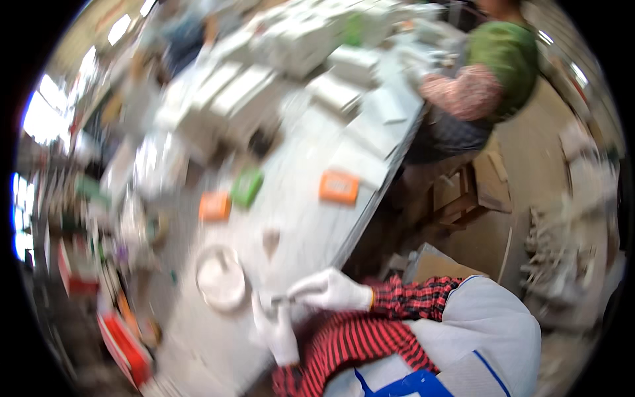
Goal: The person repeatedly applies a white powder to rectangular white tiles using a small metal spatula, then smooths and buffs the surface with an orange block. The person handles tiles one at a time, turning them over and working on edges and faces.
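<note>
Progress, judged from the blurred frame: work mid-way, nothing visibly finished near the hands. Both hands in white gloves, red/black checked sleeves, meet at the table's [311, 152] near edge. Right hand [331, 290] closed on a small grey item [278, 301], prob. metal; too smeared to tell its kind. Left hand [278, 331] just below it, fingers bunched on or against the same item; actual grip cannot be told. At 10 o'clock from the hands, close by: round white dish [221, 278], shallow, smooth, contents unreadable. Farther at 11 o'clock: orange block [215, 206] beside green block [247, 187], both flat, rectangular. At 12 o'clock: second orange block [338, 186] near the table edge. Beyond, 11–12 o'clock: stacks of white boxes [278, 59], matte, card-like. Far, 1 o'clock: another person, green top [506, 59], patterned sleeve, at the table's far end.
</note>
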`<action>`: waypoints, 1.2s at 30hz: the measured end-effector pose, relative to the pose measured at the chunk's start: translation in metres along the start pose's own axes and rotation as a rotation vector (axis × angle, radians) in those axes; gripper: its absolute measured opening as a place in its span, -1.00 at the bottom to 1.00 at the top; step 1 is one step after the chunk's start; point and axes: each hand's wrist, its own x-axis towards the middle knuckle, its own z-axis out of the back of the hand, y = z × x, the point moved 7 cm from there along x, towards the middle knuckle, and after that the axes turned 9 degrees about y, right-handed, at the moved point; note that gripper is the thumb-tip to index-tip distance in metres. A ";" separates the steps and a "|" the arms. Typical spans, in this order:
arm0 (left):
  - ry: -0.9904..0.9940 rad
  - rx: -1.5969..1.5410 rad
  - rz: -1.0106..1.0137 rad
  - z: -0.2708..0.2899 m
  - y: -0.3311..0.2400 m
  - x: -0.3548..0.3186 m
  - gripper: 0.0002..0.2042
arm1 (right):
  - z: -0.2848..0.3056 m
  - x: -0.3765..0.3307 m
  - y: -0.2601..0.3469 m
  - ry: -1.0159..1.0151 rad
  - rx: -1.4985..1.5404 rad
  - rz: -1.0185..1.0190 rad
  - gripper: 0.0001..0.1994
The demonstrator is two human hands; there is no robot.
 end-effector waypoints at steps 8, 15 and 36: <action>-0.004 0.878 -0.580 -0.013 0.009 -0.011 -0.22 | 0.040 -0.017 0.009 -0.181 0.130 -0.196 -0.60; 0.129 1.065 -0.727 -0.025 0.034 -0.004 -0.33 | 0.017 -0.005 -0.014 -0.144 0.160 -0.195 -0.60; 0.298 0.421 -0.781 -0.001 0.001 -0.013 -0.61 | 0.051 0.010 -0.023 -0.008 -0.366 -0.097 -0.71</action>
